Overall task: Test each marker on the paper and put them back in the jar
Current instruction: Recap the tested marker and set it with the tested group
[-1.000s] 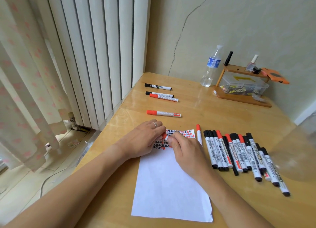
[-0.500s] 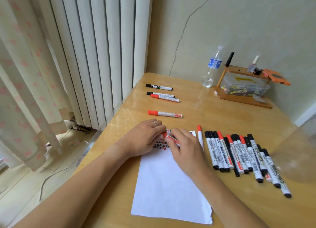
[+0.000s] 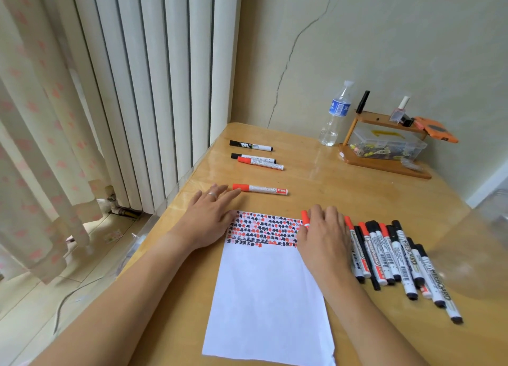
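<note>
The left hand (image 3: 211, 217) lies flat at centre-left of the frame, fingers straight and spread, holding nothing; its fingertips reach up to the red cap of a lone red marker (image 3: 259, 189) lying crosswise just above the paper (image 3: 268, 297). The heel of this hand sits at the paper's upper left corner.

The right hand (image 3: 324, 238) rests at centre-right, palm down, fingers loosely extended over the near end of the marker row (image 3: 395, 258). A red-capped marker (image 3: 305, 219) pokes out from beneath its thumb side, at the paper's upper right corner; whether the hand grips it or merely lies on it cannot be told.

The paper lies in the lower middle of the frame, its top band filled with red and black test marks. The row of black and red markers lies just right of it. Three more markers (image 3: 254, 154) lie toward the upper middle, near the table (image 3: 343, 198) edge. A clear jar (image 3: 483, 255) shows faintly at the right edge.

Compared with half a second ago, the hands have parted: then both met over the marks, pinching a red marker between them; now the left has moved up-left and opened flat, and the right has shifted right toward the row.
</note>
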Motion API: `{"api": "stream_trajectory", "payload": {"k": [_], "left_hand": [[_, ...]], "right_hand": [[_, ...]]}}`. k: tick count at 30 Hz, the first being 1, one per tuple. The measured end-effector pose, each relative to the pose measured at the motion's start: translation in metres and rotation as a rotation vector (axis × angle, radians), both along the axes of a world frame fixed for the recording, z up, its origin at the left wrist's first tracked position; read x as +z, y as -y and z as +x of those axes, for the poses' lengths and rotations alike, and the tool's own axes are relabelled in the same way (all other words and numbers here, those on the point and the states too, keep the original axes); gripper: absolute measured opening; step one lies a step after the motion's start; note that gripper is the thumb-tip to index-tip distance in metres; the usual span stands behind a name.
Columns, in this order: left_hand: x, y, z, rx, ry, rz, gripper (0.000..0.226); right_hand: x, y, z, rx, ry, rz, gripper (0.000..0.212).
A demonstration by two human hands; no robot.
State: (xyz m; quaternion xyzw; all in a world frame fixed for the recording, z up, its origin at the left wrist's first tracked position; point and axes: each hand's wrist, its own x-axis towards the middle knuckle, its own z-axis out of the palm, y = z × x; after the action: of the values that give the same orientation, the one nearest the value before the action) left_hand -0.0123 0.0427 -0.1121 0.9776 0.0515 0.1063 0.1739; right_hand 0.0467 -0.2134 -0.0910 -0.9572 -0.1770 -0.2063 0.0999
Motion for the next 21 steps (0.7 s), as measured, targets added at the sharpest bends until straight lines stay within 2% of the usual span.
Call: {"api": "stream_trajectory", "payload": {"k": [5, 11, 18, 21], "left_hand": [[0.0, 0.002, 0.002, -0.003, -0.038, 0.002, 0.048], [0.001, 0.001, 0.001, 0.007, -0.042, -0.013, 0.049], [0.002, 0.001, 0.003, 0.022, -0.025, -0.04, 0.047], [0.004, 0.002, 0.004, 0.05, 0.001, -0.039, 0.044]], "right_hand": [[0.003, 0.015, 0.013, -0.071, -0.025, -0.035, 0.03], [0.003, 0.013, 0.014, -0.056, -0.045, -0.089, 0.034], [0.007, 0.009, 0.013, -0.045, 0.018, -0.072, 0.031], [0.018, -0.008, 0.012, 0.031, 0.035, -0.044, 0.029]]}}
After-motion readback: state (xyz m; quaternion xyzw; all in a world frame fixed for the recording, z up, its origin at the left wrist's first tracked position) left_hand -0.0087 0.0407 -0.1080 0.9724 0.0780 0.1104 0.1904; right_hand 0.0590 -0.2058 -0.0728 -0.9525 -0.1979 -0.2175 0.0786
